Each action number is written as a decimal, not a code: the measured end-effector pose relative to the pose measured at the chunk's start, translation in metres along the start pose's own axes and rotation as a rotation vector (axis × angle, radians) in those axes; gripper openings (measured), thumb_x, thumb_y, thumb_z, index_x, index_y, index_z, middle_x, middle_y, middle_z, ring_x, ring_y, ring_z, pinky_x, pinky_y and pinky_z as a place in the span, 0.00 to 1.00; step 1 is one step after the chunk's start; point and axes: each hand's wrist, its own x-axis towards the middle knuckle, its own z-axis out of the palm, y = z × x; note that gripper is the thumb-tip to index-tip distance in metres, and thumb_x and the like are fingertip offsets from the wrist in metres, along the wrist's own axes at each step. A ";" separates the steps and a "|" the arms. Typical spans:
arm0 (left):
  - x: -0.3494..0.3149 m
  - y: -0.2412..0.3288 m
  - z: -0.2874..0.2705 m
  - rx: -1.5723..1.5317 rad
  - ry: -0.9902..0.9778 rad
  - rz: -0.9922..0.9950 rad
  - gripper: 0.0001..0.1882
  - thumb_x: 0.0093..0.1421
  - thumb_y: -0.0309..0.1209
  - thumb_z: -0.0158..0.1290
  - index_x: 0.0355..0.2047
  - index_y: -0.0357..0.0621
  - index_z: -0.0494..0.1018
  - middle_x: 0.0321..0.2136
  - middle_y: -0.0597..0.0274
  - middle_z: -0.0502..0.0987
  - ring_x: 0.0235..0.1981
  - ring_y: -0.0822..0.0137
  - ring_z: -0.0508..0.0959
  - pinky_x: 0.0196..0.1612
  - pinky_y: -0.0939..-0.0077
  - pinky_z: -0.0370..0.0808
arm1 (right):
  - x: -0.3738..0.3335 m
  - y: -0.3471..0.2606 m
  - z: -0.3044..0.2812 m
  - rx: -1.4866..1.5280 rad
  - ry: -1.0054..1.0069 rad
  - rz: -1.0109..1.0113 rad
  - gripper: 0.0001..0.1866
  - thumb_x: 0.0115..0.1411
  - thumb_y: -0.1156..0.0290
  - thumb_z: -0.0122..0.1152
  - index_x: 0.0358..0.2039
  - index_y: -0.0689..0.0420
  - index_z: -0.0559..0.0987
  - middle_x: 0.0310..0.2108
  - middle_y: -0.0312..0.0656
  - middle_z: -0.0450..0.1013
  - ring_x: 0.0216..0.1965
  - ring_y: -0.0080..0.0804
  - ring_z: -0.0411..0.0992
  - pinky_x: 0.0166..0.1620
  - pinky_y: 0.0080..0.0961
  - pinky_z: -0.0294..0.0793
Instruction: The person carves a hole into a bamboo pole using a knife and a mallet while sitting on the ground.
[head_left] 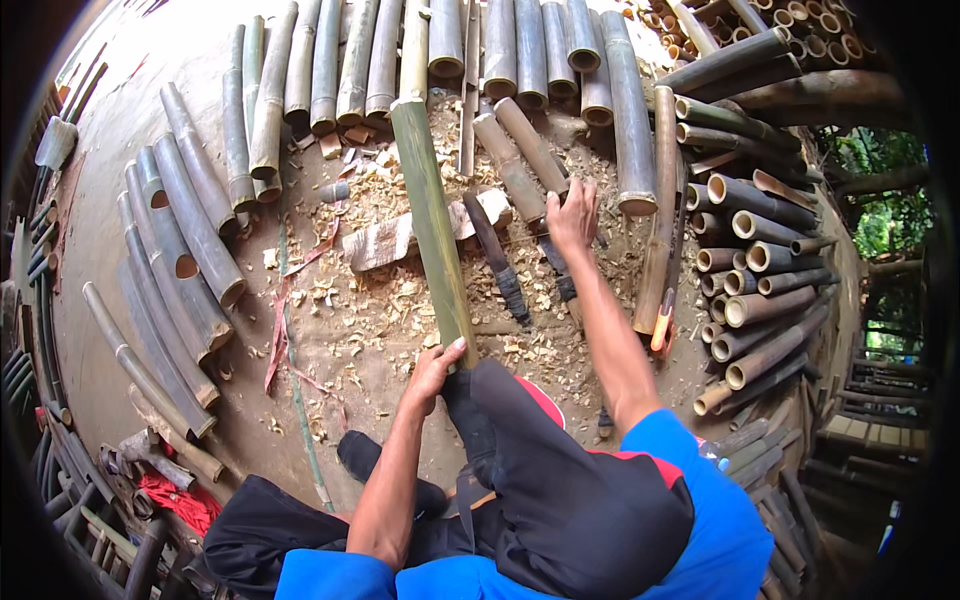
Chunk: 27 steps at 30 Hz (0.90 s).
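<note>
My left hand [432, 375] is closed round the near end of a long greenish bamboo tube [430, 220], beside my bent knee. The tube slants away from me, across a pale wooden block [380, 243]. My right hand [573, 215] reaches forward with its fingers curled down at the near end of a short brown bamboo tube [532, 145]. What those fingers grip, if anything, is hidden. A second short tube [507, 168] lies beside it. Left of my right hand is a dark-bladed knife [490, 245] with a wrapped handle. Another black-wrapped handle [557, 268] shows just below the hand.
Pale wood chips [375, 315] cover the ground. Bamboo tubes [530, 55] stand in a row at the far side, with cut tubes [190, 250] at left and a stack [765, 290] at right. An orange-handled tool [662, 325] leans by a long tube [655, 220].
</note>
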 end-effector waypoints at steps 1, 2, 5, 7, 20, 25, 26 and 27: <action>0.004 0.000 0.003 0.001 -0.010 0.008 0.36 0.65 0.59 0.58 0.51 0.33 0.78 0.43 0.55 0.81 0.43 0.65 0.79 0.49 0.69 0.74 | 0.016 0.013 0.003 -0.044 -0.026 -0.053 0.26 0.61 0.58 0.66 0.53 0.59 0.74 0.50 0.55 0.70 0.52 0.54 0.71 0.54 0.53 0.73; 0.004 -0.004 -0.001 -0.021 0.004 0.024 0.36 0.65 0.59 0.58 0.51 0.32 0.78 0.43 0.55 0.81 0.42 0.65 0.79 0.48 0.69 0.74 | 0.027 0.009 0.007 -0.070 -0.058 -0.114 0.27 0.59 0.58 0.68 0.54 0.58 0.73 0.51 0.55 0.71 0.54 0.56 0.70 0.54 0.54 0.72; 0.005 -0.006 0.003 -0.048 -0.010 0.029 0.38 0.63 0.60 0.59 0.52 0.32 0.79 0.45 0.53 0.80 0.45 0.63 0.77 0.52 0.66 0.72 | 0.051 0.024 0.015 -0.147 -0.204 -0.137 0.32 0.57 0.54 0.70 0.57 0.59 0.73 0.55 0.56 0.71 0.60 0.54 0.69 0.60 0.55 0.67; 0.002 -0.006 0.004 -0.062 -0.023 0.007 0.40 0.62 0.62 0.59 0.53 0.33 0.79 0.47 0.50 0.81 0.50 0.61 0.76 0.57 0.63 0.69 | 0.057 0.025 0.020 -0.125 -0.152 -0.195 0.29 0.57 0.56 0.70 0.54 0.60 0.75 0.44 0.51 0.78 0.52 0.48 0.76 0.56 0.54 0.72; 0.006 -0.008 0.006 -0.054 0.029 0.005 0.35 0.65 0.59 0.57 0.47 0.33 0.78 0.37 0.57 0.82 0.36 0.65 0.81 0.43 0.69 0.77 | 0.043 0.048 -0.004 0.504 -0.240 0.080 0.17 0.58 0.62 0.64 0.45 0.56 0.80 0.37 0.44 0.77 0.35 0.38 0.75 0.41 0.41 0.80; 0.006 -0.014 0.000 -0.029 0.061 0.022 0.35 0.65 0.61 0.58 0.45 0.34 0.79 0.35 0.58 0.82 0.35 0.66 0.81 0.40 0.70 0.77 | 0.031 -0.008 0.005 0.007 -0.238 -0.145 0.19 0.56 0.64 0.64 0.45 0.60 0.78 0.42 0.51 0.73 0.45 0.44 0.71 0.49 0.44 0.73; 0.006 -0.015 -0.002 -0.027 0.069 0.020 0.35 0.65 0.61 0.58 0.45 0.34 0.79 0.35 0.58 0.82 0.35 0.66 0.81 0.40 0.70 0.77 | 0.031 -0.026 0.005 -0.055 -0.423 -0.159 0.20 0.55 0.61 0.67 0.45 0.60 0.78 0.42 0.50 0.74 0.46 0.43 0.71 0.50 0.44 0.72; 0.005 -0.015 -0.002 -0.036 0.075 0.016 0.35 0.65 0.60 0.58 0.45 0.34 0.79 0.35 0.58 0.82 0.35 0.67 0.81 0.40 0.71 0.77 | 0.027 -0.030 0.010 -0.057 -0.423 -0.155 0.20 0.55 0.61 0.67 0.45 0.60 0.78 0.42 0.50 0.74 0.46 0.43 0.71 0.50 0.44 0.72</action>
